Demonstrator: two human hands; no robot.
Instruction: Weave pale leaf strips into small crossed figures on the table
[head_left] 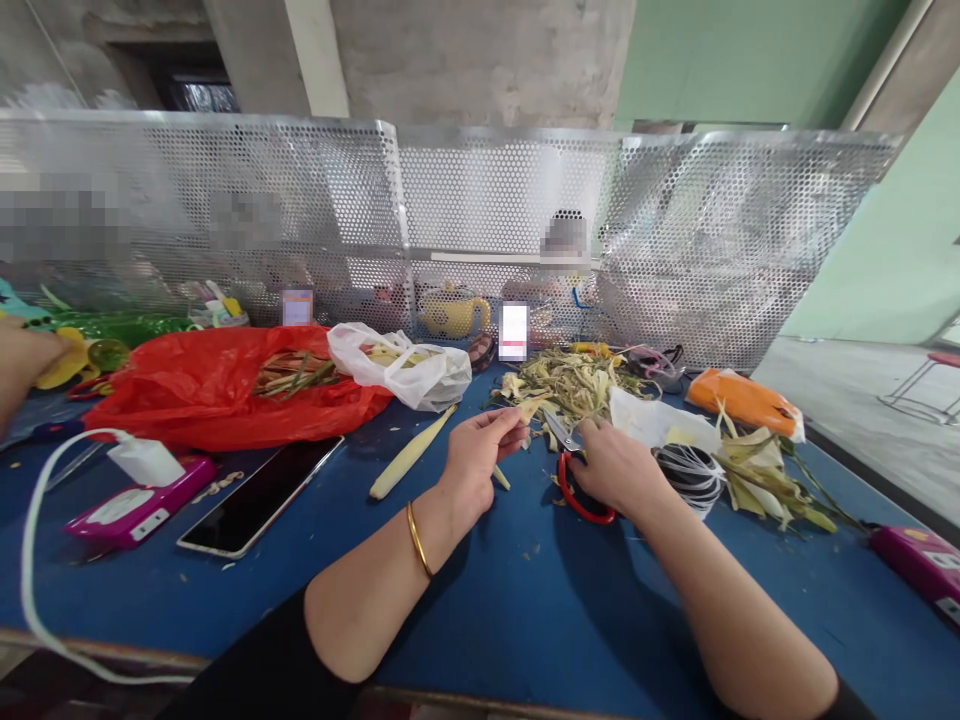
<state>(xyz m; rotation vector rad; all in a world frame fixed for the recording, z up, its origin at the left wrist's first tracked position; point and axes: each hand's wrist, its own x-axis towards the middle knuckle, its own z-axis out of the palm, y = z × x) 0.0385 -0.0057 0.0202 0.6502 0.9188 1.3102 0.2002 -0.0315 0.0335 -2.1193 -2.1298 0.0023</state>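
A small pale husk piece (pixel 532 406) is pinched between the thumb and fingers of my left hand (pixel 480 452). My right hand (pixel 611 462) is closed on red-handled scissors (pixel 585 500), whose blades point up and left, close to the husk piece. Beyond both hands lies a heap of dry husk scraps (pixel 574 385). A long pale husk bundle (pixel 412 455) rests on the blue table (pixel 480 610) to the left of my left hand. Just right of my right hand sits a coil of white wire (pixel 691 478).
Left are a red bag (pixel 225 390), a white bag (pixel 442 375), a phone (pixel 262 500) and a purple power strip (pixel 142 500) with a cable. Right are leafy husks (pixel 772 475) and an orange packet (pixel 746 400). A perforated metal screen (pixel 510 200) stands behind. Another person's arm shows far left.
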